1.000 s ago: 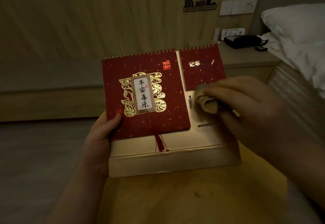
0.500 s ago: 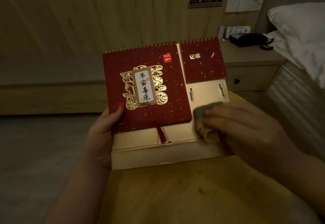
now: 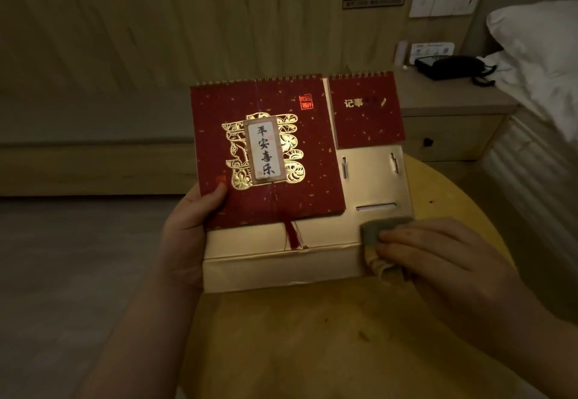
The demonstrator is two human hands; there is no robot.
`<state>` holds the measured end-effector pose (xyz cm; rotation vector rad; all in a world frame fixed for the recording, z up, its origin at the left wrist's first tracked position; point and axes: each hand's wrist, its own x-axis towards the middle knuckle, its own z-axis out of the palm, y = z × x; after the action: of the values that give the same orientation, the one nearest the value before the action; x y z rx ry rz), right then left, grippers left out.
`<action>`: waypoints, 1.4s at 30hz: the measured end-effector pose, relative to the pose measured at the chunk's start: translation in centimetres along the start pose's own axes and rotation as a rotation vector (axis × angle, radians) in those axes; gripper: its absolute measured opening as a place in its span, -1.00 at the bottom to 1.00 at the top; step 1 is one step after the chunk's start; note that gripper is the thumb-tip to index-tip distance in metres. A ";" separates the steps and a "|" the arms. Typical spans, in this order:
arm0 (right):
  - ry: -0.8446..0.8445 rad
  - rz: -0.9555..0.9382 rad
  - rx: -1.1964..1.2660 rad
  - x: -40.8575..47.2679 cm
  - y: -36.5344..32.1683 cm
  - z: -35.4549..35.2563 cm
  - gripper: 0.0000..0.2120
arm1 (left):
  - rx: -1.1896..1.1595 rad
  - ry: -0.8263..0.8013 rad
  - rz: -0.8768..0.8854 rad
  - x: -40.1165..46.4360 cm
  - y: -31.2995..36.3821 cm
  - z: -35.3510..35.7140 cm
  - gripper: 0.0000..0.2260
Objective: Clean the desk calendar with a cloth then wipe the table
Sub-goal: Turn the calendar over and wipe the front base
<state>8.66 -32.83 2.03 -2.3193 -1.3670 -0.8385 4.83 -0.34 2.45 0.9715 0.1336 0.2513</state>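
Round yellow wooden surface (image 3: 312, 345) fills the lower frame, dim light, a few dark specks on it. On its far part stands your red-and-gold spiral-bound desk calendar (image 3: 266, 154) on its gold card base, tilted back, a red tassel hanging below the main cover; a smaller red notepad sits at its upper right. Your left hand (image 3: 184, 242) grips the calendar's lower left edge, thumb on the red cover. Your right hand (image 3: 438, 261) presses a small folded grey-tan cloth (image 3: 378, 236) against the gold base's lower right corner, fingers clamped over it.
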 end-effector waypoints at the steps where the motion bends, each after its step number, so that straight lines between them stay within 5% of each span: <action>1: 0.015 0.014 -0.019 -0.1 0.4 -0.1 -0.74 | -0.004 -0.009 -0.003 0.0 0.0 0.0 -0.69; 6: 0.103 0.110 -0.055 0.7 0.8 -0.2 -0.76 | -0.086 -0.005 -0.003 0.2 -0.2 0.3 -0.67; 21: 0.095 -0.079 0.250 6.9 -9.5 6.9 -0.75 | -0.094 -0.087 -0.082 -0.1 -1.4 2.2 -0.60; 36: 0.018 0.057 -0.057 -0.7 2.3 -0.2 -0.75 | -0.091 -0.025 -0.028 0.2 -0.2 -0.1 -0.63; 42: 0.032 -0.025 0.041 -0.1 -0.6 0.9 -0.75 | -0.114 -0.093 -0.065 -0.1 -1.0 1.4 -0.70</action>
<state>8.38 -32.11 1.25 -2.2533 -1.3894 -0.8437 5.14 -1.99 2.41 0.8620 0.0649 0.1527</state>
